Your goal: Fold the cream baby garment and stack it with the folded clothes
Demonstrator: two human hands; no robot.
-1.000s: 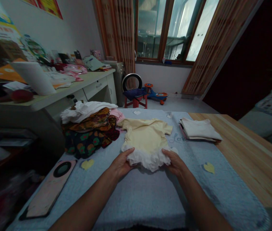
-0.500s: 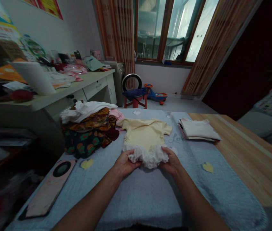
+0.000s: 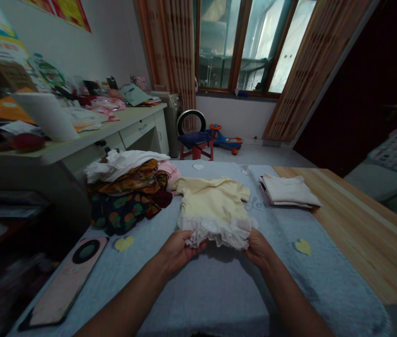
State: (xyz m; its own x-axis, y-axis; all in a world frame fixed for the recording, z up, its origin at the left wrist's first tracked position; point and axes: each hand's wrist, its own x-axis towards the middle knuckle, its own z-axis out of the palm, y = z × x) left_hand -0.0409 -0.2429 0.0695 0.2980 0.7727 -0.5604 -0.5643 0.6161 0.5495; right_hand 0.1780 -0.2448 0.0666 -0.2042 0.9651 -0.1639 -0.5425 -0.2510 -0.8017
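A small pale yellow short-sleeved shirt (image 3: 212, 201) with a white ruffled hem lies spread on the light blue cloth (image 3: 215, 285), its sleeves pointing away from me. My left hand (image 3: 180, 250) pinches the left end of the ruffle between thumb and fingers. At the ruffle's right end, my right hand (image 3: 258, 245) grips the edge, some of its fingers hidden under the fabric. The hem is lifted slightly off the cloth and casts a shadow below it. The shirt's left sleeve touches a heap of crumpled clothes (image 3: 124, 194).
Folded clothes (image 3: 287, 191) lie in a stack at the right, partly over the wooden tabletop (image 3: 366, 243). A pink phone-shaped object (image 3: 65, 285) rests at the front left. Beyond the table stand a red stool (image 3: 196, 150) and a toy car (image 3: 226, 139). A cluttered desk (image 3: 114, 126) runs along the left.
My hands have moved slightly apart and a little nearer to me, stretching the ruffled hem wider and straighter. Both hands keep their hold on it.
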